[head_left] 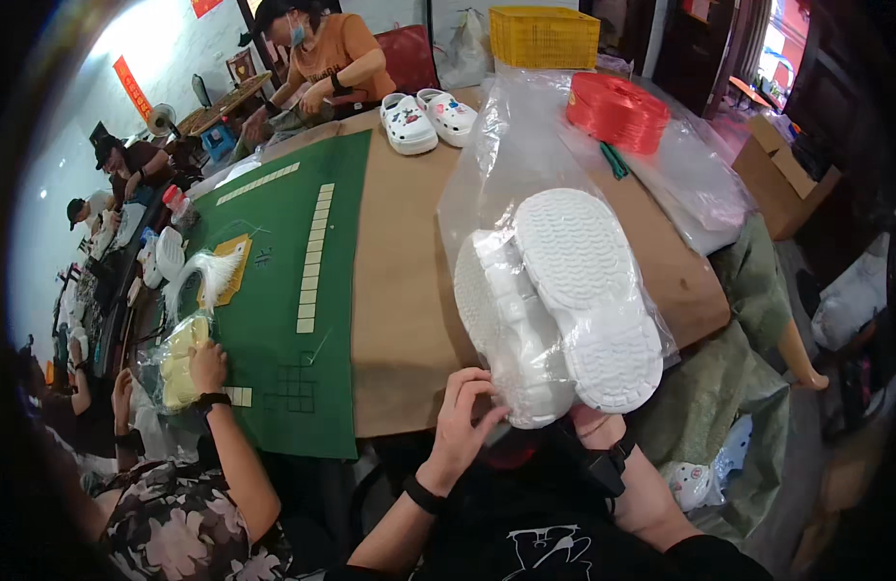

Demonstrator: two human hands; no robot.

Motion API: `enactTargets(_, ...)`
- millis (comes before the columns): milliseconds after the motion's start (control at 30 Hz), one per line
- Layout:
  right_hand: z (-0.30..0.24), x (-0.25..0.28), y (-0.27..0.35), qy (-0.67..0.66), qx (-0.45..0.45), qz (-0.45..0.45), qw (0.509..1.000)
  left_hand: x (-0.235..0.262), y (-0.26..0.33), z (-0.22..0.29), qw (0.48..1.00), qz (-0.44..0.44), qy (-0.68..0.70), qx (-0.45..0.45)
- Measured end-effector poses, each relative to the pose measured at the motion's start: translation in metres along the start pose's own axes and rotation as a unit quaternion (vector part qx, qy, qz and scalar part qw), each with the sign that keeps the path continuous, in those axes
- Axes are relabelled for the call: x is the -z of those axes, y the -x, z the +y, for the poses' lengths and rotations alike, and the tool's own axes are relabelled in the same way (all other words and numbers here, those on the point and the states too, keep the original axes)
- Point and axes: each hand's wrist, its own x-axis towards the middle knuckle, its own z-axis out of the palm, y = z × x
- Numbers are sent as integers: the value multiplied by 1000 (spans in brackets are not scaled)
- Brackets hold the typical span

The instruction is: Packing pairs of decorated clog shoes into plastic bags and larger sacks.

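Bagging step, judging by the layout. Left hand (460, 418) pinching the clear plastic bag (525, 165) at its lower edge, above the brown table (400, 290). Pair of white clogs (559, 305) soles-up inside the bag. Right hand (593, 423) mostly hidden underneath, grip unreadable. Next likely needs the bag mouth closed.

You hold two white clogs (564, 300) in one clear plastic bag (525, 155). Two more decorated white clogs (427, 120) sit across the table, beside one yellow crate (545, 37), one red cord coil (617, 111) and one green mat (283, 290).
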Motion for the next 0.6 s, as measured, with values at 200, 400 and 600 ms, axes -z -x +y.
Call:
enactTargets(200, -10, -52, -12, 59, -5, 92, 994, -5, 10, 6, 998, -13, -49, 22)
enactTargets(400, -27, -85, -6, 100, 0, 188, 977, -18, 30, 17, 996, -78, 13, 36)
enactTargets(600, 6, -34, -80, 361, 231, -43, 903, -1, 59, -25, 991, -20, 117, 60)
